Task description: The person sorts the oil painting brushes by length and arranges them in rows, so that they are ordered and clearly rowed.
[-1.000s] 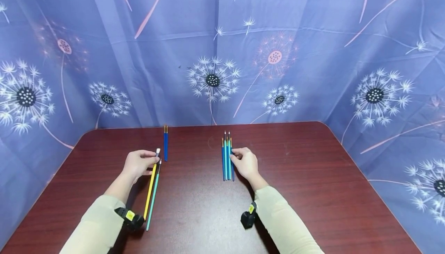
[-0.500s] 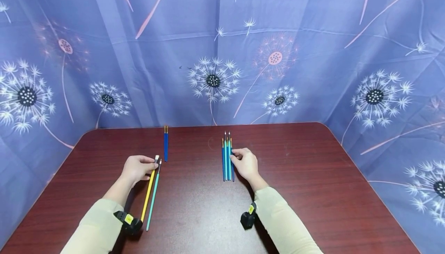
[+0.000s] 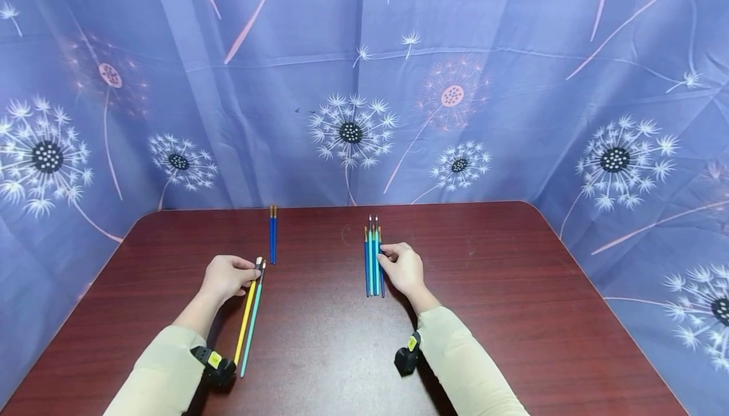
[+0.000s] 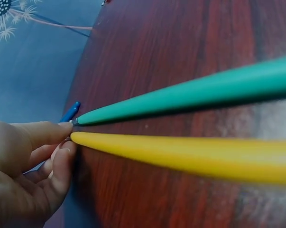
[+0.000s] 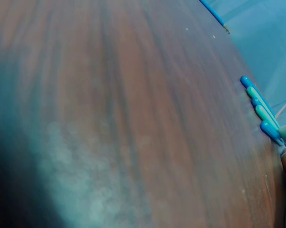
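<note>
My left hand [image 3: 226, 278] pinches a yellow paintbrush [image 3: 245, 324] just below its pale bristles. Close along its right side lies a turquoise paintbrush [image 3: 251, 335], its head almost level with the yellow one's. In the left wrist view, both the yellow handle [image 4: 180, 154] and the turquoise handle [image 4: 180, 97] point away from my fingertips. My right hand [image 3: 404, 268] pinches the outermost blue paintbrush [image 3: 383, 287] on the right of a tight row. That row alternates blue and turquoise paintbrushes [image 3: 371, 273], bristles toward the far edge.
Two blue paintbrushes [image 3: 273, 239] lie side by side near the far edge of the brown table [image 3: 319, 352], left of the row. A blue curtain [image 3: 273, 118] with dandelion prints hangs behind the table and at its sides.
The yellow paintbrush has moved toward me with my left hand, then slightly right, closer to the turquoise one. My right hand and the row have stayed in place.
</note>
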### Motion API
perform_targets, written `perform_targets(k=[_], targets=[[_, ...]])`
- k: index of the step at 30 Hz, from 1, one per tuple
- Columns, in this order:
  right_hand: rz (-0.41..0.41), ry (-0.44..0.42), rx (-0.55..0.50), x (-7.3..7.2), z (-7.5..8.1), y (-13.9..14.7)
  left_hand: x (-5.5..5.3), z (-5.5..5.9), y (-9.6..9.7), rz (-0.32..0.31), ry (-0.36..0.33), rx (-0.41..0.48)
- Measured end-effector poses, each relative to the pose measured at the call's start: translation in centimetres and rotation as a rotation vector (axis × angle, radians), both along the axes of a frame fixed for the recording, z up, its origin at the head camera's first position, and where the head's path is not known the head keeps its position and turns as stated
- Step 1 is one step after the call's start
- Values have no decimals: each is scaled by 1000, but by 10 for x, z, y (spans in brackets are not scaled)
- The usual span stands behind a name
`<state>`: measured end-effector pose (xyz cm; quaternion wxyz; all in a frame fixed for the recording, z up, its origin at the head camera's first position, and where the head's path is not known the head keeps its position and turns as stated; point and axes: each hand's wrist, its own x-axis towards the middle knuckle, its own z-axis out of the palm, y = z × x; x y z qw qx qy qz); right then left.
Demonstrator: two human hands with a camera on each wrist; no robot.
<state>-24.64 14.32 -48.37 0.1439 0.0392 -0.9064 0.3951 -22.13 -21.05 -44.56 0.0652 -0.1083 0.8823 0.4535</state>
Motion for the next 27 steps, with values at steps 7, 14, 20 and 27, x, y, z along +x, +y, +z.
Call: perform_targets(k=[7,14,20,27], targets=[[3,0,-6,2,2,0,-2,-2,1,4,12,-16],[-1,1,-7,2,3,0,0,-1,2,4,0,-6],[-5,11,-5,1,1,0,3,1,3,-5,-6,-1],[8,63,6,0,-4,1,7,4,3,-19,-10,-5]])
